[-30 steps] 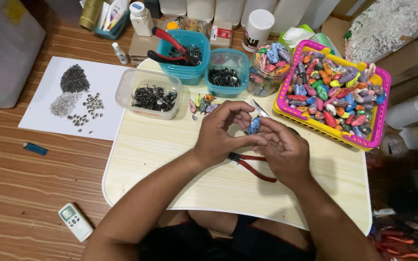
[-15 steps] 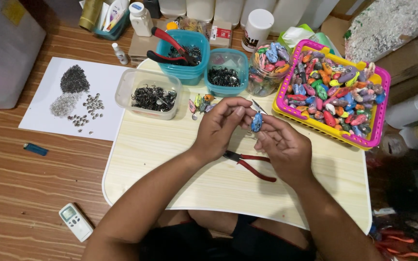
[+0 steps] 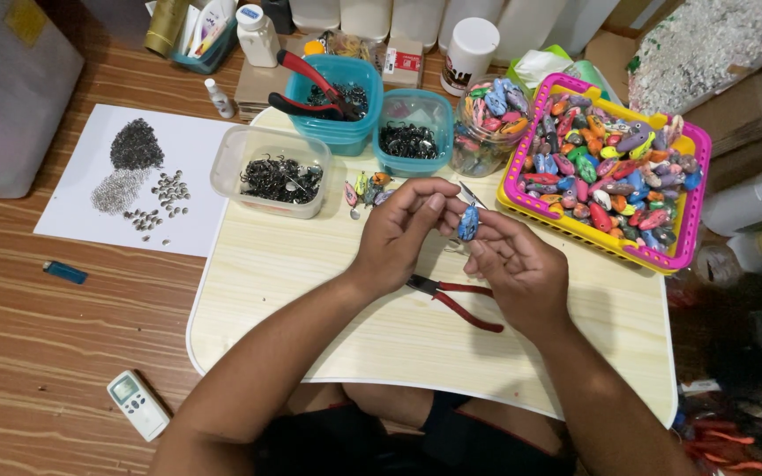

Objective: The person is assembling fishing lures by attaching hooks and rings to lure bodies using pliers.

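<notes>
My left hand (image 3: 403, 231) and my right hand (image 3: 515, 261) meet over the light wooden lap table (image 3: 328, 326). Between their fingertips they pinch a small blue fish-shaped lure (image 3: 468, 222); a thin metal tool tip (image 3: 471, 194) pokes up just above it. Red-handled pliers (image 3: 451, 300) lie on the table under my hands. A few finished colourful lures (image 3: 365, 187) lie just left of my left hand.
A pink and yellow basket (image 3: 690, 238) of several colourful lures sits at right. Behind are a clear jar of lures (image 3: 485, 123), two teal tubs (image 3: 412, 132) and a clear tub (image 3: 275, 176) of dark metal hooks. White paper with small parts (image 3: 134, 176), a lighter (image 3: 64, 272) and a remote (image 3: 138, 405) lie on the floor.
Both hands have lifted slightly away from me with the blue lure, which has turned more upright. The pliers and containers have not moved.
</notes>
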